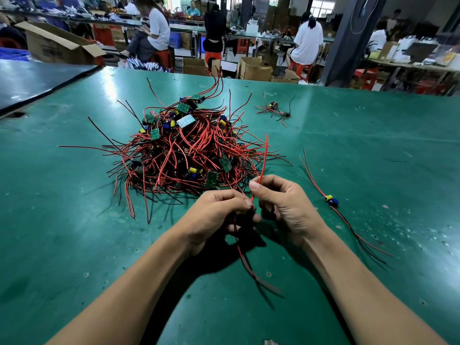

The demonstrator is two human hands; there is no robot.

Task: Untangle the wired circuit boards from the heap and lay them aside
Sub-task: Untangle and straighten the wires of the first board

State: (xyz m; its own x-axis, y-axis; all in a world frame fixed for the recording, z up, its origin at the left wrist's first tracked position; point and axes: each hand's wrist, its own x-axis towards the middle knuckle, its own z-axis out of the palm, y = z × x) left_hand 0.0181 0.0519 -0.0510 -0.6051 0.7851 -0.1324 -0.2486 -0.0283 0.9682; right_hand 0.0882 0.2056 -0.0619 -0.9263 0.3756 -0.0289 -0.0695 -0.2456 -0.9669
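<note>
Above the left hand (219,211) gripping red wires (264,158), the right hand (282,205) pinches them; draw slowly, board seemingly hidden.

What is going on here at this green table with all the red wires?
A person holds one set of red wires just in front of the tangled heap. The right hand pinches them, ends sticking up; the left hand grips them lower down. One freed board lies on the table to the right, a small cluster farther back.
</note>
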